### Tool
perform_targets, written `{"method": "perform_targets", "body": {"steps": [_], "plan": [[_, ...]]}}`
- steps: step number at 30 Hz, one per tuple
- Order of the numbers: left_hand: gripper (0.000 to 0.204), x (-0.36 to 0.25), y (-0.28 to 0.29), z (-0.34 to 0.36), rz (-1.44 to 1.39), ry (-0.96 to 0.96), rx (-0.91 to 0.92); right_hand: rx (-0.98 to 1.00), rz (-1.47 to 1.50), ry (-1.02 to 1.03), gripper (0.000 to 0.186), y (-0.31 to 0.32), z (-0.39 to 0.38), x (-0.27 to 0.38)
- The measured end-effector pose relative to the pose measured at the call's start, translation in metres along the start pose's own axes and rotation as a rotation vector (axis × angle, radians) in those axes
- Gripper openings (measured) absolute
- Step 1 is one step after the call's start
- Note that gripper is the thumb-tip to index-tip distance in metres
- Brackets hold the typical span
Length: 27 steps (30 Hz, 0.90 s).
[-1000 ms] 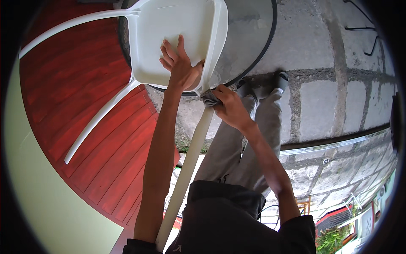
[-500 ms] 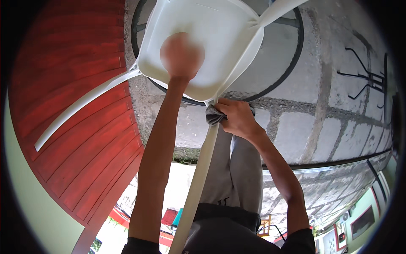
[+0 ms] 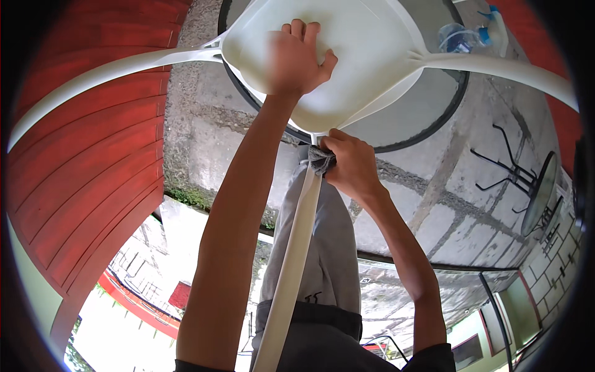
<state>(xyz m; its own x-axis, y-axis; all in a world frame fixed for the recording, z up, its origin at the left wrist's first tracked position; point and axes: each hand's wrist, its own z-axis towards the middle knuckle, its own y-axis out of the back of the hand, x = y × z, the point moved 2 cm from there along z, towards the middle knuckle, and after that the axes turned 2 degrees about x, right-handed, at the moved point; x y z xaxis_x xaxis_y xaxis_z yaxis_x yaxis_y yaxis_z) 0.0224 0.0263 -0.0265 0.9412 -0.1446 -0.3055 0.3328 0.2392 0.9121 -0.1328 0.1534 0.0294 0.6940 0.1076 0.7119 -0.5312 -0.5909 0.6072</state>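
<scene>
A white plastic seat, a stool or chair (image 3: 378,68), lies with its legs spreading up and outward above a round glass table. My left hand (image 3: 300,62) rests on its pale inner panel, fingers spread, partly blurred. Down toward my body runs the near leg (image 3: 288,266). Close to where that leg joins the seat, my right hand (image 3: 353,160) is closed on a bunched grey cloth (image 3: 321,161), which presses against the leg. Another leg (image 3: 105,77) reaches left, and one (image 3: 508,69) reaches right.
The dark-rimmed glass table (image 3: 427,133) stands beneath the seat. Beyond it are a clear bottle (image 3: 455,38) with a blue cap and a white-and-blue bottle (image 3: 498,31). Red planks (image 3: 87,167) line the left. Another black-legged round table (image 3: 538,193) is at right, over stone paving (image 3: 458,229).
The seat and its legs have shifted in view, and the right leg now shows more fully. My left hand's fingers appear spread now. The cloth stays by the near leg's joint. Bottles have come into sight.
</scene>
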Motion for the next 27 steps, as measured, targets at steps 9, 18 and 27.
{"method": "perform_targets", "body": {"steps": [9, 18, 27], "plan": [[0.048, 0.002, -0.005, -0.003, 0.034, 0.006, 0.005, -0.274, -0.113, 0.063, 0.026, -0.006, 0.023, 0.014], [0.045, 0.001, -0.001, 0.0, 0.027, 0.03, 0.01, 0.046, -0.115, 0.08, 0.022, 0.002, 0.007, 0.006], [0.048, 0.001, -0.001, 0.0, 0.037, 0.015, 0.008, -0.255, -0.105, 0.016, 0.02, -0.011, 0.032, 0.017]]}}
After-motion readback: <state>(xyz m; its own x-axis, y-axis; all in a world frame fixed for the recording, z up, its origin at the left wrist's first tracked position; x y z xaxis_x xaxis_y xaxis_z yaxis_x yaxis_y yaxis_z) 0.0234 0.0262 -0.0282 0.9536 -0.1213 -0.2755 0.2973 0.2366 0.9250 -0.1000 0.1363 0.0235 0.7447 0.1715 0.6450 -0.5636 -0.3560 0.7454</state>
